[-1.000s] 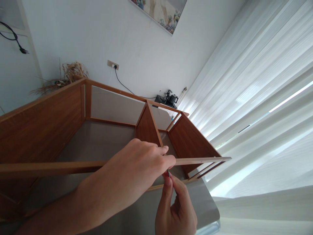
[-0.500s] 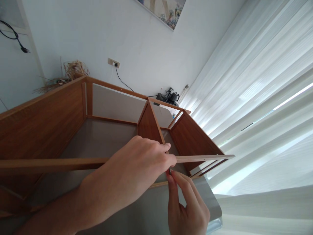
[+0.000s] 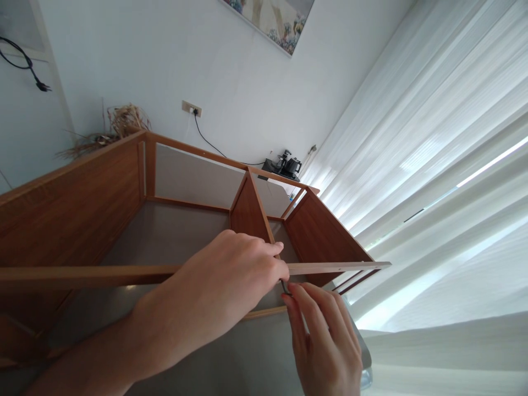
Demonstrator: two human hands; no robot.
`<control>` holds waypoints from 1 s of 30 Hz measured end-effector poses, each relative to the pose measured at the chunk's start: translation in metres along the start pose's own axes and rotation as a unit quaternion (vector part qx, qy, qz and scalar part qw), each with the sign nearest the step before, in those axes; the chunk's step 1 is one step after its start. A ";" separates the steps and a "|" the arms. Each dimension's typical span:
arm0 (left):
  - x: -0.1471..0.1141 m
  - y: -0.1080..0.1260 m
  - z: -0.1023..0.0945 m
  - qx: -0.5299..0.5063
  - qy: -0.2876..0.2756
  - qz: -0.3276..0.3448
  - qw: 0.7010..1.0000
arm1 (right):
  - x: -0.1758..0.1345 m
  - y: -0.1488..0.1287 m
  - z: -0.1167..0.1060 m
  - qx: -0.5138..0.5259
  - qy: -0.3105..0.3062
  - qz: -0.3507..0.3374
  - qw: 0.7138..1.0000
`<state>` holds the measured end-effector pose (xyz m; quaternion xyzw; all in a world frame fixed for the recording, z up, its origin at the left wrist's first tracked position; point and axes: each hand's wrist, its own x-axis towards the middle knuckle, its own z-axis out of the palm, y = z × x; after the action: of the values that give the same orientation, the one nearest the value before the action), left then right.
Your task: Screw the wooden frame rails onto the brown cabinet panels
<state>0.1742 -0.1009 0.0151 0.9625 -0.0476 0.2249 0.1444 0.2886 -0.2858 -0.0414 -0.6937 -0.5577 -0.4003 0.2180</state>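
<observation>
A wooden cabinet frame with reddish-brown panels stands before me. My left hand (image 3: 243, 269) is closed over its front rail (image 3: 330, 268), where the middle divider panel (image 3: 249, 212) meets it; the fingertips curl over the far side, partly hidden. Just below that joint, my right hand (image 3: 328, 330) pinches a small dark bent hex key (image 3: 284, 287) between thumb and index finger. The key's upper end goes up under the rail beside my left fingers, and its tip is hidden.
The left side panel (image 3: 70, 214) and right side panel (image 3: 325, 236) rise around grey floor surfaces. Behind the frame are a black kettle (image 3: 293, 165), a wall socket (image 3: 192, 108) with a cord, and dried stalks (image 3: 126, 121). White curtains (image 3: 445, 165) hang on the right.
My right hand has turned and shifted slightly right, swinging the lower end of the hex key to the right. My left hand stays on the rail. The view has shifted a little.
</observation>
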 end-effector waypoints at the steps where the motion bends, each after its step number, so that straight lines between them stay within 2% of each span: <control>1: 0.000 0.000 0.000 -0.002 -0.002 -0.001 1.000 | -0.002 0.001 0.001 0.003 -0.007 -0.001 1.000; 7: 0.000 -0.001 0.001 -0.002 0.008 -0.003 1.000 | -0.008 0.000 0.000 0.022 -0.021 0.000 1.000; 14: -0.001 -0.002 0.004 -0.014 0.020 -0.005 1.000 | -0.012 -0.017 0.002 0.048 0.042 0.101 0.993; 30: 0.000 0.000 0.002 -0.009 0.012 -0.013 1.000 | -0.012 -0.035 0.016 0.104 0.062 0.236 0.964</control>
<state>0.1756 -0.1017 0.0133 0.9588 -0.0350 0.2344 0.1568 0.2596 -0.2712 -0.0654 -0.7527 -0.4022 -0.3194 0.4118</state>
